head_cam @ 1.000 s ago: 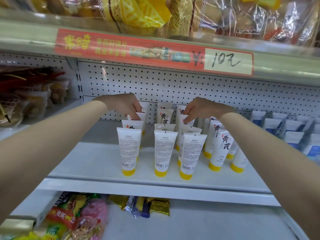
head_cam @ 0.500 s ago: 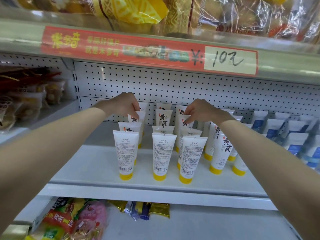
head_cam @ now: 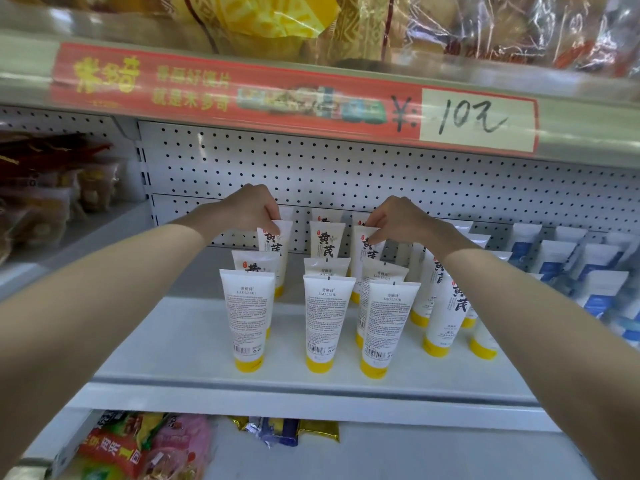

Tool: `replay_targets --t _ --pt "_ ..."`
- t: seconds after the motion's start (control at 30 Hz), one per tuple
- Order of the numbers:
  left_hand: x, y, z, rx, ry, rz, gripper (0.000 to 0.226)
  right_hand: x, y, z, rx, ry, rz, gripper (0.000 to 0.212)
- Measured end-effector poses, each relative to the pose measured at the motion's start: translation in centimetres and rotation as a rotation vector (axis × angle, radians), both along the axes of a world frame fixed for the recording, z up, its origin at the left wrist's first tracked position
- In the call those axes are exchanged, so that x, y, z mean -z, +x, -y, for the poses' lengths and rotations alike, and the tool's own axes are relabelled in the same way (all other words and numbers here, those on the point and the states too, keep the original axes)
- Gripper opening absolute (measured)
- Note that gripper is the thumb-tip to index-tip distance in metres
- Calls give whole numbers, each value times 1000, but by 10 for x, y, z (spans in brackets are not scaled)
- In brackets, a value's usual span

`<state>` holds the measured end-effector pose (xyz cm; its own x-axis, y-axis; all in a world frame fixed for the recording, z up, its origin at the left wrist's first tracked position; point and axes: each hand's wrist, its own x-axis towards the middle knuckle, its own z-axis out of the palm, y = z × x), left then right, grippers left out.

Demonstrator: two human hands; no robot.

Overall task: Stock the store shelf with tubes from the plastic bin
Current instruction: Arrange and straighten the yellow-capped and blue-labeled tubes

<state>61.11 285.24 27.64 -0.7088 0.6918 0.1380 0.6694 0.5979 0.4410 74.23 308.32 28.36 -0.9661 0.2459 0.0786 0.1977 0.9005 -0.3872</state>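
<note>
Several white tubes with yellow caps stand cap-down in rows on the white shelf (head_cam: pixel 180 344). My left hand (head_cam: pixel 247 211) reaches to the back of the left row and pinches the top edge of a rear tube (head_cam: pixel 277 244). My right hand (head_cam: pixel 398 220) pinches the top edge of a rear tube in the third row (head_cam: pixel 367 252). A middle rear tube (head_cam: pixel 325 239) stands free between the hands. Three front tubes (head_cam: pixel 329 320) show their printed backs. The plastic bin is out of view.
White tubes with blue labels (head_cam: pixel 554 265) fill the shelf's right side. A pegboard wall (head_cam: pixel 346 171) backs the shelf. An upper shelf with a red price strip (head_cam: pixel 277 95) hangs overhead. Snack packets (head_cam: pixel 138 448) lie on the shelf below, more at the left (head_cam: pixel 45 188).
Both hands stay at the back tubes; they have shifted slightly up and back with the tube tops between their fingers. The camera has tilted a little.
</note>
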Motion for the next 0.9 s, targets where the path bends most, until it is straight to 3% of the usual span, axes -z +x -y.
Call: replay_targets --t 0.67,0.9 --pt "3 -10 -5 22 8 1 15 0 -1 -4 8 2 -6 29" --pt "3 -15 -5 58 -43 51 22 2 -7 -8 11 10 68 37"
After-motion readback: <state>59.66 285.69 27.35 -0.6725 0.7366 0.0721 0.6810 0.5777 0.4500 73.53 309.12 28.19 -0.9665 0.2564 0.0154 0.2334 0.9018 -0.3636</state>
